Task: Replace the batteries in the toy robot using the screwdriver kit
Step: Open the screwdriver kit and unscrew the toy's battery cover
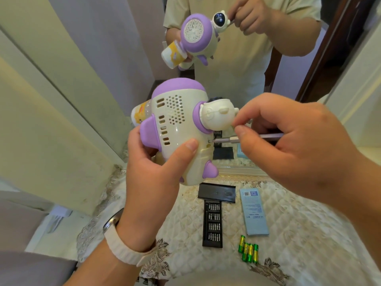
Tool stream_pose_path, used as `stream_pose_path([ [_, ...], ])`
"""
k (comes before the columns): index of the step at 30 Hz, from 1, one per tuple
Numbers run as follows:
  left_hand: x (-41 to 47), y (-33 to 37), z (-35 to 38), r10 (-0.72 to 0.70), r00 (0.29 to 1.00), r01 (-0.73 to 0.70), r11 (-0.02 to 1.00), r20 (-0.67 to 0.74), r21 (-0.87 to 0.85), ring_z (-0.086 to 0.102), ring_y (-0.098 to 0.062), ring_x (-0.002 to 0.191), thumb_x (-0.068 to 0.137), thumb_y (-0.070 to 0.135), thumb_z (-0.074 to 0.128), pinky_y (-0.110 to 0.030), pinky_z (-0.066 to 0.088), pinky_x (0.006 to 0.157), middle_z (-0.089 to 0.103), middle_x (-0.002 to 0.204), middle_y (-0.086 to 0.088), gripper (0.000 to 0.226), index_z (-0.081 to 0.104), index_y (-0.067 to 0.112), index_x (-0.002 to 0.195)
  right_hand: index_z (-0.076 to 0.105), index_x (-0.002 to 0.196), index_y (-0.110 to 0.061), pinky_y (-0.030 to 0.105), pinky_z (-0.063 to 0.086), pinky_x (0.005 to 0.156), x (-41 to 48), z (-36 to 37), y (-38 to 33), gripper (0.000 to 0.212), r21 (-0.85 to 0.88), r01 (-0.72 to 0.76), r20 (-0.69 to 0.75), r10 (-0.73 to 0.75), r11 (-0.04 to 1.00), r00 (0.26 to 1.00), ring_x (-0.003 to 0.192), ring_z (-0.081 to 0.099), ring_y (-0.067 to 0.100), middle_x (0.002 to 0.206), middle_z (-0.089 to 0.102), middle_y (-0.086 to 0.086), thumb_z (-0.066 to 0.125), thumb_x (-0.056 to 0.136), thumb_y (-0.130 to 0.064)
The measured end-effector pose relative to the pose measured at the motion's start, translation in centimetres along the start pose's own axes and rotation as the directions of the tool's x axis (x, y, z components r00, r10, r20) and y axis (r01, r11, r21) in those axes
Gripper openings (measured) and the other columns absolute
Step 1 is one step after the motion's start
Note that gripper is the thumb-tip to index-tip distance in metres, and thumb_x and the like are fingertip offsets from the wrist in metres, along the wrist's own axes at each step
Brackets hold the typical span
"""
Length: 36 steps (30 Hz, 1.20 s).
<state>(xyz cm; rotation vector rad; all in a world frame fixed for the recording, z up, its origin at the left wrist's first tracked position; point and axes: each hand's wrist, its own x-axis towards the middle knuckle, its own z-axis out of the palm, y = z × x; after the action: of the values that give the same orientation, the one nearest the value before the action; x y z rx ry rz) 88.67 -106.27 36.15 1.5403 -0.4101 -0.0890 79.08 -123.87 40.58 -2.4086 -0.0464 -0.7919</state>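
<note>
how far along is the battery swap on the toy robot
Early stage. Done: the kit is unpacked, with the bit tray out of its black sleeve on the table. In hand: the left hand grips the toy robot while the right hand sets the screwdriver tip at a screw hole in its back. Left: opening the cover and fitting the four green batteries lying on the cloth.

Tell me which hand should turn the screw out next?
Right. The right hand already pinches the screwdriver, its tip at the screw hole on the toy. The left hand grips the toy's body, steadying it.
</note>
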Motion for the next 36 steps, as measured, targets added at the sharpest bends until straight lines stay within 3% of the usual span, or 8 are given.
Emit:
stream_pose_path([
  [3, 0.0, -0.1, 0.2, -0.009, 1.0, 0.009, 1.0, 0.004, 0.0, 0.07, -0.028, 0.097, 0.066, 0.044, 0.077, -0.042, 0.058, 0.058, 0.07, 0.11, -0.002, 0.064, 0.054, 0.026, 0.122, 0.062, 0.088, -0.018, 0.018, 0.038, 0.048, -0.1, -0.2, 0.2, 0.004, 0.031, -0.013, 0.051, 0.012, 0.999, 0.999, 0.059, 0.052, 0.02, 0.057, 0.055, -0.003, 0.06, 0.088, -0.021],
  [10, 0.1, -0.4, 0.8, -0.026, 1.0, 0.025, 0.999, -0.007, -0.028, 0.069, -0.029, 0.099, 0.065, 0.044, 0.078, -0.038, 0.056, 0.058, 0.069, 0.113, -0.004, 0.066, 0.054, 0.025, 0.124, 0.057, 0.08, -0.021, 0.026, 0.044, 0.053, -0.4, -0.6, 0.5, 0.008, 0.06, -0.047, 0.086, 0.042, 0.997, 0.995, 0.064, 0.057, 0.018, 0.065, 0.057, -0.008, 0.065, 0.08, -0.023],
  [17, 0.3, -0.6, 1.3, -0.023, 1.0, 0.023, 1.0, -0.003, -0.014, 0.07, -0.028, 0.101, 0.066, 0.045, 0.078, -0.043, 0.059, 0.06, 0.07, 0.113, -0.002, 0.064, 0.054, 0.027, 0.123, 0.058, 0.077, -0.02, 0.012, 0.038, 0.047, 0.0, -0.6, 1.1, 0.012, 0.061, -0.066, 0.046, 0.063, 0.996, 0.997, 0.058, 0.057, 0.013, 0.057, 0.058, -0.008, 0.065, 0.083, -0.028],
  [29, 1.3, -0.7, 0.8, -0.003, 1.0, 0.003, 1.0, -0.018, 0.024, 0.069, -0.026, 0.097, 0.066, 0.048, 0.076, -0.034, 0.055, 0.058, 0.069, 0.109, -0.001, 0.059, 0.054, 0.031, 0.118, 0.06, 0.08, -0.019, 0.017, 0.047, 0.057, 0.7, -0.1, 1.7, 0.009, 0.163, -0.089, 0.098, 0.074, 0.983, 0.992, 0.072, 0.061, 0.014, 0.079, 0.061, -0.011, 0.069, 0.079, -0.016],
  [36, 1.3, -0.7, 0.8, 0.005, 1.0, -0.005, 1.0, 0.006, 0.019, 0.07, -0.026, 0.097, 0.066, 0.048, 0.077, -0.036, 0.056, 0.059, 0.069, 0.11, 0.001, 0.059, 0.054, 0.03, 0.117, 0.06, 0.081, -0.024, 0.013, 0.041, 0.051, 0.5, 0.1, 1.7, 0.007, 0.152, -0.113, 0.059, 0.105, 0.982, 0.993, 0.062, 0.058, 0.013, 0.072, 0.062, -0.009, 0.064, 0.085, -0.028],
])
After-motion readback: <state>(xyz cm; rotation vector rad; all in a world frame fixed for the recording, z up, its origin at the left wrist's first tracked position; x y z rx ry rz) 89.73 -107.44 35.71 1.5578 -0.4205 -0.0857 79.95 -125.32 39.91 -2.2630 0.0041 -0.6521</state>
